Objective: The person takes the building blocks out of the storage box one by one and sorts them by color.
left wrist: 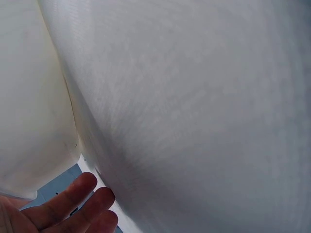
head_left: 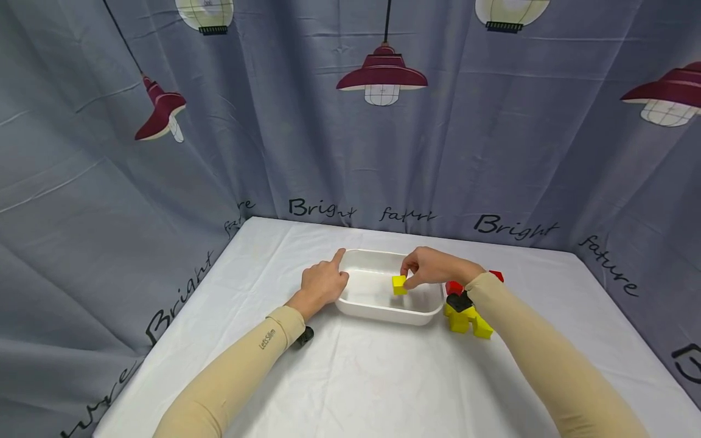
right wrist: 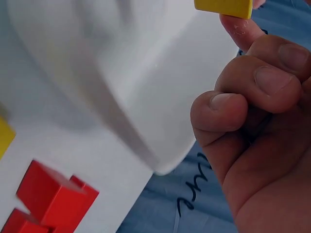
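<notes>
A white rectangular tray (head_left: pixel 383 313) sits on the table, its inside partly hidden by the right hand. Over its right half, my right hand (head_left: pixel 435 266) pinches a yellow cube (head_left: pixel 399 285) between thumb and index finger. The right wrist view shows the other fingers curled into the palm, with the yellow cube (right wrist: pixel 223 7) at the top edge. At the tray's left end lies my left hand (head_left: pixel 323 281), index finger stretched along the rim. In the left wrist view its other fingers (left wrist: pixel 73 201) extend loosely outside the tray wall (left wrist: pixel 36 107).
Several yellow blocks (head_left: pixel 459 323) lie just right of the tray. Red blocks (head_left: pixel 454 288) stand behind them, partly covered by the right wrist and its black device (head_left: pixel 459 302). A grey printed curtain (head_left: pixel 328 152) hangs beyond the table's far edge.
</notes>
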Available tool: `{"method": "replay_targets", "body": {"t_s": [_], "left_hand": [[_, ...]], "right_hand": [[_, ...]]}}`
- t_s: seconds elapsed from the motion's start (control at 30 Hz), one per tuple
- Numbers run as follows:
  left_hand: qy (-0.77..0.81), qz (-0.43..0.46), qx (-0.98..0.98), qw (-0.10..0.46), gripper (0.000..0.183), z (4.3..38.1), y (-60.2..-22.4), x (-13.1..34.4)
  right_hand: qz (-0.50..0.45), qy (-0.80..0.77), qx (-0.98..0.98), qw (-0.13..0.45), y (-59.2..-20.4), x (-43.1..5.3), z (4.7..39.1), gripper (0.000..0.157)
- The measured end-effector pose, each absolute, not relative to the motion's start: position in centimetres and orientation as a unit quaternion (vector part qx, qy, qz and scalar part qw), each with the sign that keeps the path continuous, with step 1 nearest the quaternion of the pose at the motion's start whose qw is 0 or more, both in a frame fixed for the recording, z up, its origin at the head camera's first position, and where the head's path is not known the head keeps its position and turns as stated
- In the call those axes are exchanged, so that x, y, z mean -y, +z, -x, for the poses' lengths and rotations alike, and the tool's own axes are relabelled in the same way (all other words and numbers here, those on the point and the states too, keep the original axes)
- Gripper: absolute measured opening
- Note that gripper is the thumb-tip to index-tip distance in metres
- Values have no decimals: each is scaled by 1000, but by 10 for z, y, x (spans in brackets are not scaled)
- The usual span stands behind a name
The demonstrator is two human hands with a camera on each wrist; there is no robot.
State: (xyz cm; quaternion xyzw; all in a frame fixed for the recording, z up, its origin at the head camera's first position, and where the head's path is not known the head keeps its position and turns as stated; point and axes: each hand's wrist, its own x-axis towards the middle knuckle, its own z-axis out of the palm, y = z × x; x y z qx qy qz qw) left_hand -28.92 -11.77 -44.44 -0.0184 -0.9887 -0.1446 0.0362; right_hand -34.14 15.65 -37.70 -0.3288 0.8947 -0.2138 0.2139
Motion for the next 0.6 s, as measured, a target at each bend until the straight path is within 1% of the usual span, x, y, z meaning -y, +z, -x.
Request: {"method": "replay_targets", "body": {"t_s": [0.4,0.6], "left_hand": [[-150,20,988,38,61,287,-444,119],[-149,21,988,42,60,287,-444,119]], "right_hand": [[295,-218,-907,207,-368,-195,325,20],[287,-224,-911,194,-364,-213,318,21]]}}
